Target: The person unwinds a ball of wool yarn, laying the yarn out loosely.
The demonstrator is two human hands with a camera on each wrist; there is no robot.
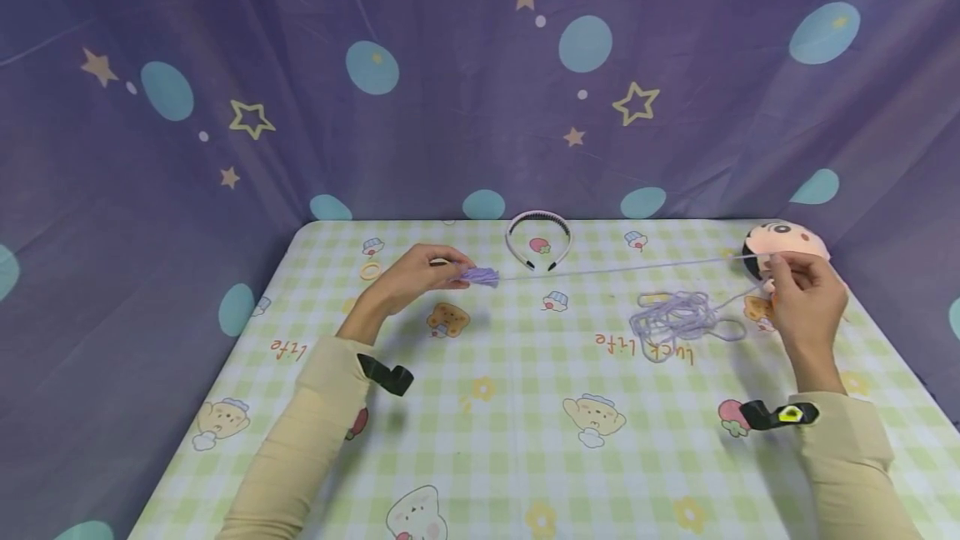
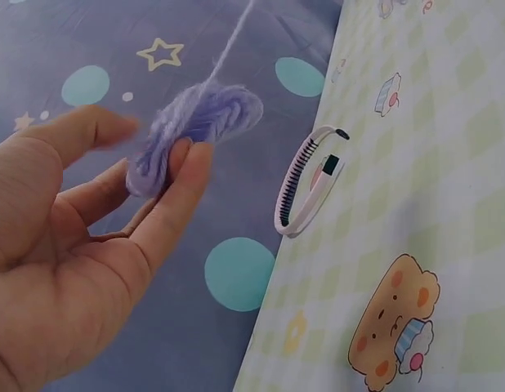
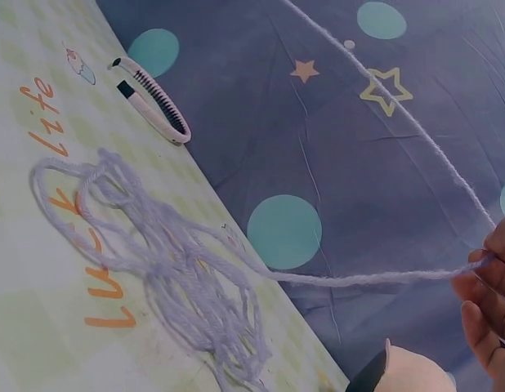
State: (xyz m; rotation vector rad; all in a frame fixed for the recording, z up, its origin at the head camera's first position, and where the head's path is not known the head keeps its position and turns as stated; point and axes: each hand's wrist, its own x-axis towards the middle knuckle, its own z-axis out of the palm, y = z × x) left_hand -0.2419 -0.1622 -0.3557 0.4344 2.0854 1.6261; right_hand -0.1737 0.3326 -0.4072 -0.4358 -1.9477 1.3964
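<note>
My left hand [image 1: 420,273] holds a small wound bundle of lilac yarn [image 1: 482,276] above the left half of the table. Folded loops of this bundle [image 2: 205,114] lie between the fingers in the left wrist view, and the thumb and finger at upper left look blurred. A taut yarn strand [image 1: 630,266] runs across to my right hand [image 1: 810,298], which pinches it between thumb and fingertips. From those fingertips the yarn drops to a loose tangled pile [image 3: 179,253] on the tabletop. Part of the right hand is cut off in its wrist view.
A white toothed headband [image 1: 512,242] lies at the table's back edge. Beside the left hand is a yellowish ring [image 1: 371,272]. Behind the right hand sits a cartoon-face object [image 1: 787,238], partly covered. A purple curtain [image 1: 465,148] borders the checked tabletop [image 1: 510,440].
</note>
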